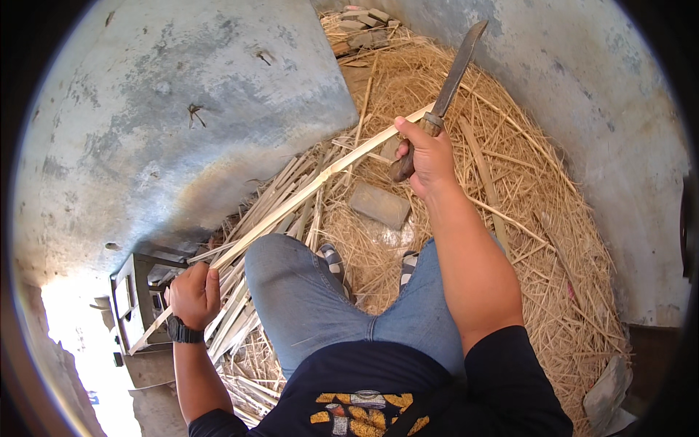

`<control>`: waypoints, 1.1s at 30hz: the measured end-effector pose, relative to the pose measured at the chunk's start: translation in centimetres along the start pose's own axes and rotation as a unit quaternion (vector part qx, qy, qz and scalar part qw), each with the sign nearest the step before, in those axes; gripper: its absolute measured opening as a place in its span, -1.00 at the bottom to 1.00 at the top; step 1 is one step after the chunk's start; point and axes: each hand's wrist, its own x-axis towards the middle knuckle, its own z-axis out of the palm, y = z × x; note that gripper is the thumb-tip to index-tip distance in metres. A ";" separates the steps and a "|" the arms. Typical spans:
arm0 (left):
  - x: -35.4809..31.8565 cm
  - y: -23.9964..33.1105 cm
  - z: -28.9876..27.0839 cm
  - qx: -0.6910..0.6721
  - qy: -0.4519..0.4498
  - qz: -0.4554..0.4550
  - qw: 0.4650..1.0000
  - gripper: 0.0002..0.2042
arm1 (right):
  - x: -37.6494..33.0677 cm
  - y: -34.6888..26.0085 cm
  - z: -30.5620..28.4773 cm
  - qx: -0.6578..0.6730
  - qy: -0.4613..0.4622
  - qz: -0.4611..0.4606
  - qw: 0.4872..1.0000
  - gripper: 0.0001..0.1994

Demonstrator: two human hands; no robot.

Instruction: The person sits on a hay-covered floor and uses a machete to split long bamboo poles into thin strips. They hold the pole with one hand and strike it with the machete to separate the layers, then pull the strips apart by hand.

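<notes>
My right hand (pixel 428 154) is closed around the wooden handle of a machete (pixel 457 74), its dark blade pointing up and away to the right. Low on the left, my left hand (pixel 195 295) grips a long, pale split bamboo strip (pixel 295 197). The strip slants from beyond the left wrist up to the right hand. Its far end passes by the machete's handle and the right thumb; whether the thumb presses on it I cannot tell. A kink shows partway along the strip.
A heap of shavings and thin splinters (pixel 539 255) covers the floor ahead and to the right. A brick-like block (pixel 380 205) lies between my feet. More strips (pixel 237 306) pile up by my left leg, beside a metal frame (pixel 138 291). Worn walls (pixel 182 87) close in.
</notes>
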 end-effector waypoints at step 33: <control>-5.2 -7.8 1.5 -0.078 -0.019 -0.176 0.981 -0.58 | 2.0 -1.5 -2.3 -0.244 0.037 -0.042 0.968 -0.56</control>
